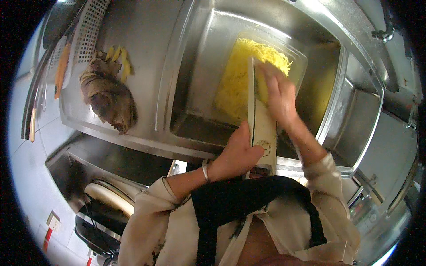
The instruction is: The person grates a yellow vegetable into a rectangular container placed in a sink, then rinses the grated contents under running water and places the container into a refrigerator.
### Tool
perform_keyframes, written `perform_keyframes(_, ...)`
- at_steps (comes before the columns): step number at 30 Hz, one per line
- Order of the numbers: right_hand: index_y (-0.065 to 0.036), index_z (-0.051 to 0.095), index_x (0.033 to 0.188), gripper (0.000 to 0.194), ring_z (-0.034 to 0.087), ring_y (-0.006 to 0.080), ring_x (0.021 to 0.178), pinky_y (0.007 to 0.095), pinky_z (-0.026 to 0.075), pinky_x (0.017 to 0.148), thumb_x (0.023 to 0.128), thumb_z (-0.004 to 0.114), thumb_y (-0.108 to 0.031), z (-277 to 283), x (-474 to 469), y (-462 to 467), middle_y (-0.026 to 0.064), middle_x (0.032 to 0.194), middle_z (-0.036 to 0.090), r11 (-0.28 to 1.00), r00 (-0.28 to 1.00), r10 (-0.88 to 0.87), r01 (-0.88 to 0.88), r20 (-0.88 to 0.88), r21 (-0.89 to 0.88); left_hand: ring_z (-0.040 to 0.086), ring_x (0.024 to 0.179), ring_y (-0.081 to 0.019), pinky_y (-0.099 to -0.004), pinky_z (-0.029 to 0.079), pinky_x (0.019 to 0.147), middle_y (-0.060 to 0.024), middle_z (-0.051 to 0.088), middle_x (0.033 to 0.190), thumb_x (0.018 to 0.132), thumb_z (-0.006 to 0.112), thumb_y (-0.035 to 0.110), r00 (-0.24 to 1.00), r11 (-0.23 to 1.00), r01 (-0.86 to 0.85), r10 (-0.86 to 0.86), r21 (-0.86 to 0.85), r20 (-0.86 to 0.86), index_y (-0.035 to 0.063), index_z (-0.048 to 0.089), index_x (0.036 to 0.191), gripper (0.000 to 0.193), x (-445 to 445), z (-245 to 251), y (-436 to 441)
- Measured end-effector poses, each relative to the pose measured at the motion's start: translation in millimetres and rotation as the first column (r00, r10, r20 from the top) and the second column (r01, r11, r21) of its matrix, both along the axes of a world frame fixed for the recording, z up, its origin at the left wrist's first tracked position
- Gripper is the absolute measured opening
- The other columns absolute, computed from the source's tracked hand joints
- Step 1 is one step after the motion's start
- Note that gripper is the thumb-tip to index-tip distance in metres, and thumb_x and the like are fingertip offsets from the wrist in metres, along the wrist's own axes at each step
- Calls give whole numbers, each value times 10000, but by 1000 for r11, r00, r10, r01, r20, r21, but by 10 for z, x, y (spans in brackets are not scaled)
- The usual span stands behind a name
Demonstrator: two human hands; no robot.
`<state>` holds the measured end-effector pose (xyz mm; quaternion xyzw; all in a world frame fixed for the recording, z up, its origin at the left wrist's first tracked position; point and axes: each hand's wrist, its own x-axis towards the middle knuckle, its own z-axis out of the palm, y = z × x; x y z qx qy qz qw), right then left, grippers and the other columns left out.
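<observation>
My left hand (238, 153) grips the lower part of a pale mandoline slicer (266, 133), which is tilted over a steel sink basin (199, 86). My right hand (281, 94) presses a yellow vegetable piece (262, 89), mostly hidden by the fingers, against the slicer's upper part. Below lies a clear plastic container (303, 65) on the basin floor. Thin yellow vegetable shreds (263, 50) are heaped inside it, partly hidden behind the slicer.
A crumpled brown cloth (111, 94) and yellow peel-like strips (124, 63) lie on the left steel counter. Beyond them stand a white perforated basket (86, 36) and a wooden-handled tool (62, 68). A smaller basin (352, 119) is at right, with a tap (384, 35) above.
</observation>
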<state>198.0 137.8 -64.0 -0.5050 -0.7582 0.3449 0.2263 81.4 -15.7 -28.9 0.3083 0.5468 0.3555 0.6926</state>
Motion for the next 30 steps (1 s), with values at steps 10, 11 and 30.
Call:
perform_keyframes(10,-40,616,1223,341,562,381,1198,457,448,1014,945,459,-160,-23,186,-377,218,1267,595,982,993,80,-93,87,165,561,1064,-400,-431,430,973,-281,560,1125,764,536,70,999,997,-25,26,67,-23,-68,405,1238,511,-57,132,92)
perform_keyframes(11,3,604,1228,354,563,356,1198,409,431,1017,973,457,-193,-105,117,-158,217,1276,596,999,1000,12,-13,26,37,559,1071,-398,-431,429,975,-276,559,1133,764,533,69,999,999,13,-12,45,-36,-65,403,1247,518,-32,144,112)
perform_keyframes(30,48,506,1332,410,496,340,1292,370,369,1083,1023,360,-178,96,156,-499,251,1386,501,914,897,269,-353,351,202,583,1011,-403,-450,458,917,-268,583,1063,769,560,85,995,998,-63,61,16,78,-47,421,1198,470,-96,53,50)
